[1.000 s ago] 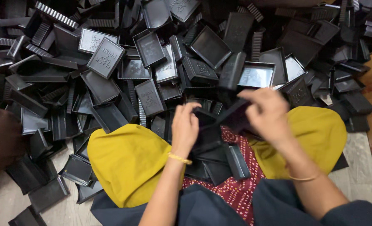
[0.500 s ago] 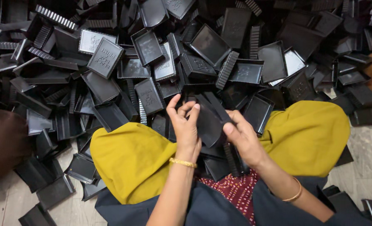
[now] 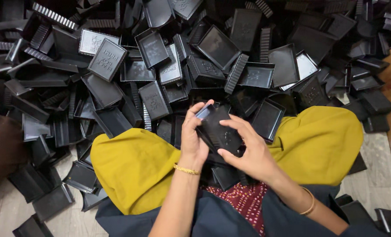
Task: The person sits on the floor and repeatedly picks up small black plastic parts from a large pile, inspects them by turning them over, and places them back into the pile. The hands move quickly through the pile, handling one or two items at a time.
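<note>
Both hands now pull one small black rectangular plastic tray (image 3: 219,131) closer: left hand (image 3: 194,139) grips its 9 o'clock edge, right hand (image 3: 250,153) presses fingertips on its 3 o'clock side, so handling goes on.

1. The left hand (image 3: 193,140) covers the near-left edge of the black plastic tray (image 3: 219,129).
2. The right hand (image 3: 250,156) hides the tray's lower right corner.
3. Trays beneath it are too shadowed to count.
4. The tray pile (image 3: 116,66) beyond the held tray runs past the top edge.
5. A brown shape (image 3: 0,149) left of the tray is cut off and blurred.
</note>
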`<state>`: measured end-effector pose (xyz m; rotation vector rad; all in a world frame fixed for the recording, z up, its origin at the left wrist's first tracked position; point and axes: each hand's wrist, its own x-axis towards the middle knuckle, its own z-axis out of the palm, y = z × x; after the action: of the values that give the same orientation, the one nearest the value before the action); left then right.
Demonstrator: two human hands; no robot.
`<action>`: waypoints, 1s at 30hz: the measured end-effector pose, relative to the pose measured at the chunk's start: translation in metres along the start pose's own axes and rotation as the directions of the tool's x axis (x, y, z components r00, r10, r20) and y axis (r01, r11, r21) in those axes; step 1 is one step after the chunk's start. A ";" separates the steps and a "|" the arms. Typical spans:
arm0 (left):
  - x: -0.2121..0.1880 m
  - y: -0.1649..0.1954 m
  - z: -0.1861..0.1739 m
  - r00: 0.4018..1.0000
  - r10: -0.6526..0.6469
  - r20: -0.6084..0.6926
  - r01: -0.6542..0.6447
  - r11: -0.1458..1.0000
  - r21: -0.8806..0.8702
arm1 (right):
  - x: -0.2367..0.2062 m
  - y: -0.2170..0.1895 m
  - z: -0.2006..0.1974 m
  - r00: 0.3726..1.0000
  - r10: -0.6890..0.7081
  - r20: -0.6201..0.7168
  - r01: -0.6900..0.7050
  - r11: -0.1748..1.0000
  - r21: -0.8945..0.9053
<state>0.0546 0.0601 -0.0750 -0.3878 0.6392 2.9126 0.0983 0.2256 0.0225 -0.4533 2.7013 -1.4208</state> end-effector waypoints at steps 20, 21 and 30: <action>-0.011 -0.002 0.023 0.953 0.134 -0.271 -0.054 0.958 0.282 | -0.003 -0.009 0.016 0.999 0.030 -0.029 -0.030 0.999 0.017; -0.012 -0.002 0.024 0.956 0.108 -0.272 -0.036 0.966 0.255 | -0.003 -0.005 0.017 1.000 0.007 -0.026 -0.006 0.998 0.064; -0.020 0.026 0.018 0.852 0.358 0.383 -0.460 0.161 0.873 | 0.010 0.036 -0.001 0.744 0.286 0.604 -0.665 0.229 0.710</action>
<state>0.0645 0.0426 -0.0435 0.1396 2.6042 2.1648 0.0802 0.2426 -0.0054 0.2377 1.1696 -1.9924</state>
